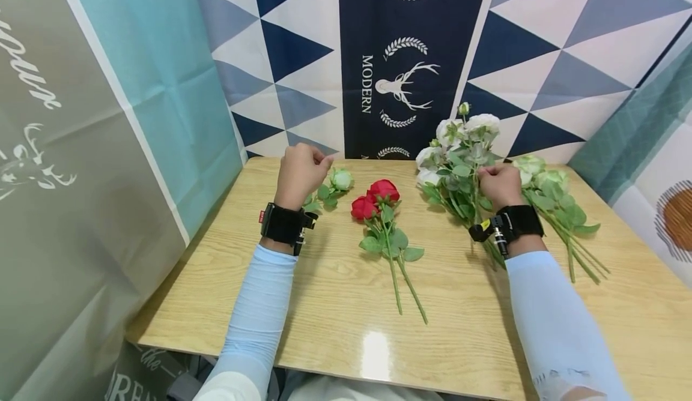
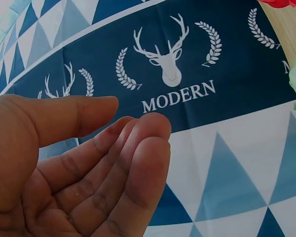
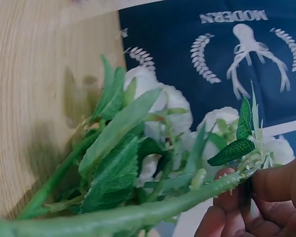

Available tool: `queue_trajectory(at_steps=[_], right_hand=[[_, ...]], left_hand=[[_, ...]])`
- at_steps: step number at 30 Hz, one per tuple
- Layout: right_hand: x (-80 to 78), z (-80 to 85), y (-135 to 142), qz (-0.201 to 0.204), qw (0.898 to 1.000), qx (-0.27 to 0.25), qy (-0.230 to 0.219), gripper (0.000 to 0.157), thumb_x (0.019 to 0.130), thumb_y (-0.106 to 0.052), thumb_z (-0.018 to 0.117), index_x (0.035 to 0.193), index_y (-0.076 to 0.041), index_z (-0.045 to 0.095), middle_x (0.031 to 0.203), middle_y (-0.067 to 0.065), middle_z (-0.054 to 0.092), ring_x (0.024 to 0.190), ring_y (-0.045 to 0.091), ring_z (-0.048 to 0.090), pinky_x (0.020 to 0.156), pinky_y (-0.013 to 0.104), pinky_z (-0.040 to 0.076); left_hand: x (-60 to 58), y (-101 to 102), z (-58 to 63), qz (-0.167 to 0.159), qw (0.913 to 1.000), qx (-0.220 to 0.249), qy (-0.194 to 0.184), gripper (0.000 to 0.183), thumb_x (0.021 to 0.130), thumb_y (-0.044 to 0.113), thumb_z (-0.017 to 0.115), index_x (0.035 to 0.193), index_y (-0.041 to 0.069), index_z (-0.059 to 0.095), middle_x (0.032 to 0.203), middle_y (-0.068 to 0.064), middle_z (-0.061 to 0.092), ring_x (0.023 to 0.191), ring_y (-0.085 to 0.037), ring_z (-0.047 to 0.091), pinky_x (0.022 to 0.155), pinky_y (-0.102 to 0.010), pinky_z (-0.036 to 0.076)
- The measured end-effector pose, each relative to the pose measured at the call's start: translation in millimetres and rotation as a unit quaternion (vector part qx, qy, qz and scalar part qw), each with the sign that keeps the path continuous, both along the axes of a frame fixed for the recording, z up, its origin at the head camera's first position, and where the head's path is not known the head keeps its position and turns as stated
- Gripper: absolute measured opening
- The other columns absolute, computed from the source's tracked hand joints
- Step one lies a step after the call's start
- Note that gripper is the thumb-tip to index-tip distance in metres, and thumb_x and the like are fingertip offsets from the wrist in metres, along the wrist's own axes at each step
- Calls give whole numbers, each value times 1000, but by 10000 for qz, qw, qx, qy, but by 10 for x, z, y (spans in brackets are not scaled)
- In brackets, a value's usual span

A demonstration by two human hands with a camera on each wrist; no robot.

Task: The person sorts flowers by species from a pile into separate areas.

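Note:
My right hand (image 1: 500, 186) pinches a green flower stem (image 3: 187, 200) between thumb and fingers, at the right of the table. Leafy white flowers (image 1: 483, 126) cluster around that hand; how many stems belong to the held one is hard to tell. My left hand (image 1: 301, 176) hovers over the far left of the table. In the left wrist view its thumb and loosely bent fingers (image 2: 148, 173) stand apart with nothing between them. Beside and behind it lies a pale green flower (image 1: 342, 179) with leaves.
Two red roses (image 1: 384, 191) on long stems lie mid-table between the hands. Pale green flowers (image 1: 552, 180) with several stems lie at the right. A patterned curtain (image 1: 300, 47) stands behind the wooden table (image 1: 324, 305), and more cloth hangs at both sides.

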State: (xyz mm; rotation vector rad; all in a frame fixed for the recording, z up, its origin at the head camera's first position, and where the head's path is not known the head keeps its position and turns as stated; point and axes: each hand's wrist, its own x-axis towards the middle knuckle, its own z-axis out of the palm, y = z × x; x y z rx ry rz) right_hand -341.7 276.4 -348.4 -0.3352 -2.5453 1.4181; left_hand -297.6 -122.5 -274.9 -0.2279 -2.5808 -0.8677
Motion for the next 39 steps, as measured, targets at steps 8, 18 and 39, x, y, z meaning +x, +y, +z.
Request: queue_trajectory(at_steps=[8,18,39], right_hand=[[-158,-5,86,508,9950,112,-848,33,105,-9,48,132,8,57,136,29,54,58,16,40,58,37,36],[-121,-28,68,159,9963,382,-755,35,102,-19,62,130,3,64,124,23,59,83,23,55,76,45,47],[118,54,79,174,9979,561,-261,36,103,-28,60,123,3,64,126,22,57,99,30,55,75,40,45]], left_hand=[[-35,-7,-10,17,9996,49,-282,29,101,28,67,87,6,80,75,-6,72,62,-20,61,58,-31,45],[-95,-33,-82,29,9991,-66,-409,43,100,23,68,60,10,62,53,-2,50,51,-19,48,54,-31,34],[-322,-308,-509,812,9619,-1436,-2182,12,94,7,61,82,6,63,81,-13,61,68,-27,51,62,-42,42]])
